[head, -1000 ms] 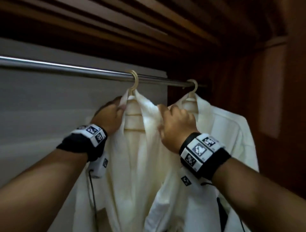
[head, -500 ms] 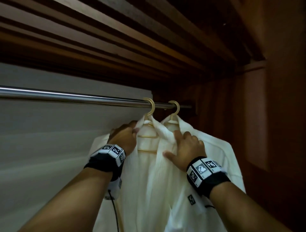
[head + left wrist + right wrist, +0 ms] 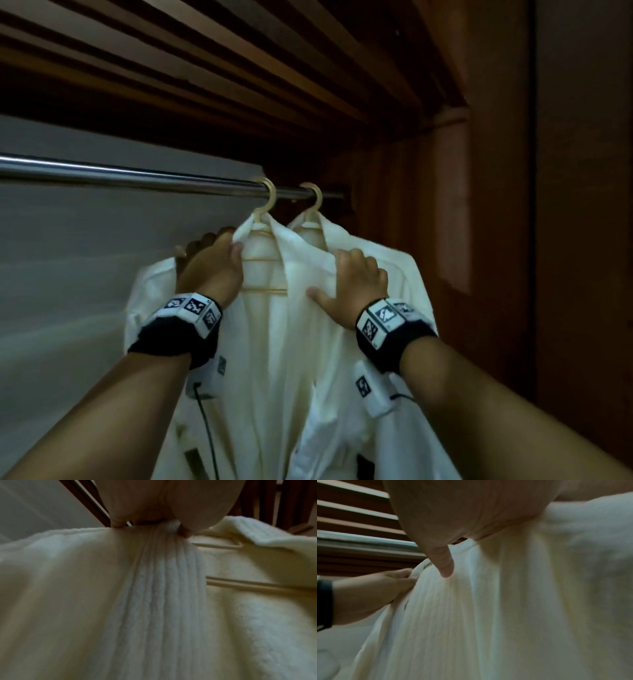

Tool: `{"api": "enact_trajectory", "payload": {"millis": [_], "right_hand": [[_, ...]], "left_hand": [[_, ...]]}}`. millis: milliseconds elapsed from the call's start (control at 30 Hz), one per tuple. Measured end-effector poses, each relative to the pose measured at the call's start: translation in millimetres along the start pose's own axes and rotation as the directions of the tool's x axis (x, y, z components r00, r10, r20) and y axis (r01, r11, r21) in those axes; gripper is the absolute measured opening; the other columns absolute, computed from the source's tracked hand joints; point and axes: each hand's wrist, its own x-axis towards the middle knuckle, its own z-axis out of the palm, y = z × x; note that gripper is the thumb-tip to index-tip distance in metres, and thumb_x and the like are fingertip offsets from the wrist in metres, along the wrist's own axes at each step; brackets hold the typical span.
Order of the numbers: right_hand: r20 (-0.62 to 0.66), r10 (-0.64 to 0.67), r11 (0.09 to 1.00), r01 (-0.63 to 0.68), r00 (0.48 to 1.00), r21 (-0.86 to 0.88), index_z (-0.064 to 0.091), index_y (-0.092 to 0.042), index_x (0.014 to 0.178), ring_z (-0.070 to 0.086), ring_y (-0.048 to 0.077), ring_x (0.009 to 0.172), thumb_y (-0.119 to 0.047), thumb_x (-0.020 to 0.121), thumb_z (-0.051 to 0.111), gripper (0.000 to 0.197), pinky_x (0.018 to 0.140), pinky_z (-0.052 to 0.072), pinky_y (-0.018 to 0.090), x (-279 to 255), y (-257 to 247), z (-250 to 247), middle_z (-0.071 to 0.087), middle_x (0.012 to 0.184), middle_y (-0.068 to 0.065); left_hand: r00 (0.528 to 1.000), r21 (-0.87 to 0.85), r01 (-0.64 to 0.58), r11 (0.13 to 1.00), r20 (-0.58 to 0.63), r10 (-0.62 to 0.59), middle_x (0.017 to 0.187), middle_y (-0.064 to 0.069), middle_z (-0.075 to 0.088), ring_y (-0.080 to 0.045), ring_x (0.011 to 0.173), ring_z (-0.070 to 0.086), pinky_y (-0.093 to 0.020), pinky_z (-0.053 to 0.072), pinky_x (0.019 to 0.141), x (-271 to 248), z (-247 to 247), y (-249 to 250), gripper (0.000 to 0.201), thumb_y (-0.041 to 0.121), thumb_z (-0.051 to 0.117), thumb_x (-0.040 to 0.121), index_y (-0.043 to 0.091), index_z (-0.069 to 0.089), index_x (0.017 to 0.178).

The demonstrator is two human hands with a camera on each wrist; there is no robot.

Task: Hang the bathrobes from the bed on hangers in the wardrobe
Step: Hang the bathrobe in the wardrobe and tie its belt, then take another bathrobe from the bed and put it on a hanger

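- Rail (image 3: 137,174): one metal bar, running across the top of the wardrobe, with a pale panel behind it and dark wooden slats (image 3: 239,75) overhead.
- Hangers: two, cream-coloured. The left hanger (image 3: 269,200) and the right hanger (image 3: 313,200) are both hooked over the rail, close beside each other near its right end.
- Near bathrobe (image 3: 274,359): white, ribbed collar, hanging on the left hanger with its front open; the hanger's crossbars show between the two lapels.
- Far bathrobe (image 3: 404,274): white, hanging on the right hanger, partly covered by the near one, its shoulder towards the wardrobe's wooden side wall (image 3: 496,240).
- Left hand (image 3: 212,267): raised to the near bathrobe's left lapel, just below the hanger's neck. Thumb and fingers are closed on the collar's edge, pinching the fabric; the left wrist view shows the ribbed band bunched between them.
- Right hand (image 3: 352,277): laid on the right lapel and shoulder of the near bathrobe. Fingers lie loosely extended over the cloth, the thumb spread out to the side and pressing on the fabric; no pinch is visible.
- Wristbands: one black band with printed markers on each wrist, and a small white unit with a cable hanging beneath each.
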Motion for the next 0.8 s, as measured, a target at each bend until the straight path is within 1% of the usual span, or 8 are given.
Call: {"api": "enact_trajectory", "payload": {"millis": [100, 200, 300, 367, 433, 533, 700, 800], "right_hand": [[0.064, 0.055, 0.984, -0.064, 0.996, 0.163, 0.016, -0.034, 0.15, 0.026, 0.03, 0.133, -0.061, 0.079, 0.063, 0.09, 0.107, 0.03, 0.046, -45.9, 25.8, -10.9, 0.023, 0.149, 0.006], [0.1, 0.069, 0.977, -0.088, 0.993, 0.195, 0.048, -0.033, 0.135, 0.039, 0.022, 0.128, -0.056, 0.083, 0.061, 0.058, 0.108, 0.036, 0.041, -121.5, 64.0, -18.6, 0.04, 0.138, 0.001], [0.113, 0.256, 0.94, -0.274, 0.96, 0.201, 0.063, -0.028, 0.11, 0.059, 0.008, 0.09, -0.045, 0.088, 0.062, 0.028, 0.084, 0.052, 0.034, -226.3, 96.0, -35.7, 0.058, 0.105, -0.007], [0.131, 0.43, 0.882, -0.447, 0.893, 0.149, 0.067, -0.027, 0.1, 0.061, 0.003, 0.08, -0.039, 0.089, 0.062, 0.016, 0.076, 0.053, 0.028, -304.0, 111.0, -59.3, 0.062, 0.094, -0.011], [0.113, 0.589, 0.798, -0.598, 0.8, 0.071, 0.068, -0.029, 0.093, 0.06, 0.0, 0.077, -0.038, 0.09, 0.062, 0.011, 0.071, 0.052, 0.024, -387.7, 123.5, -92.0, 0.062, 0.085, -0.016], [0.014, 0.802, 0.596, -0.801, 0.597, -0.057, 0.066, -0.029, 0.087, 0.056, 0.002, 0.07, -0.037, 0.089, 0.062, 0.009, 0.069, 0.048, 0.025, -518.0, 129.8, -155.7, 0.06, 0.074, -0.016], [-0.189, 0.973, 0.121, -0.99, 0.133, -0.075, 0.065, -0.03, 0.089, 0.059, 0.002, 0.075, -0.037, 0.09, 0.06, 0.009, 0.07, 0.05, 0.025, -723.1, 82.5, -281.7, 0.063, 0.082, -0.014], [-0.377, 0.925, -0.084, -0.993, -0.047, -0.082, 0.065, -0.032, 0.089, 0.052, -0.004, 0.067, -0.035, 0.091, 0.059, 0.007, 0.06, 0.036, 0.01, -835.3, 16.6, -354.2, 0.06, 0.077, -0.016]], "left_hand": [[0.997, -0.099, -0.075, 0.992, -0.012, 0.074, 0.125, -0.018, 0.055, -0.041, 0.116, 0.05, -0.058, 0.033, 0.105, -16.5, -8.8, -1.9, 0.045, 0.04, 0.04, 0.087, 0.021, 0.046, 0.127], [0.967, -0.334, -0.247, 0.91, -0.14, 0.211, 0.134, -0.016, 0.049, -0.036, 0.125, 0.045, -0.051, 0.034, 0.107, -77.0, -5.4, 8.8, 0.051, 0.035, 0.047, 0.084, 0.015, 0.049, 0.131], [0.842, -0.608, -0.497, 0.619, -0.166, 0.513, 0.115, -0.004, 0.057, -0.03, 0.107, 0.056, -0.038, 0.047, 0.095, -159.7, 18.6, 57.7, 0.029, 0.017, 0.054, 0.09, 0.008, 0.06, 0.117], [0.763, -0.827, -0.349, 0.441, 0.023, 0.646, 0.105, 0.008, 0.06, -0.017, 0.093, 0.064, -0.029, 0.052, 0.082, -219.3, 37.3, 108.4, 0.015, 0.015, 0.055, 0.094, 0.018, 0.065, 0.106], [0.583, -0.923, -0.136, 0.359, 0.219, 0.782, 0.099, 0.007, 0.067, -0.007, 0.084, 0.068, -0.026, 0.055, 0.073, -285.4, 49.0, 162.4, 0.012, 0.019, 0.055, 0.097, 0.025, 0.065, 0.1], [0.255, -0.968, -0.045, 0.248, 0.229, 0.939, 0.082, 0.007, 0.071, -0.001, 0.077, 0.067, -0.022, 0.051, 0.068, -387.0, 40.6, 242.8, 0.012, 0.024, 0.056, 0.096, 0.027, 0.068, 0.098], [-0.147, -0.996, 0.087, 0.01, -0.003, 0.989, 0.079, 0.011, 0.07, -0.005, 0.075, 0.065, -0.029, 0.051, 0.073, -557.4, -58.8, 357.0, 0.011, 0.026, 0.058, 0.093, 0.03, 0.068, 0.088], [-0.297, -0.975, 0.14, -0.172, -0.207, 0.932, 0.084, 0.011, 0.071, -0.007, 0.079, 0.065, -0.029, 0.052, 0.075, -656.4, -152.7, 407.7, 0.028, 0.05, 0.048, 0.083, 0.031, 0.068, 0.087]]}}
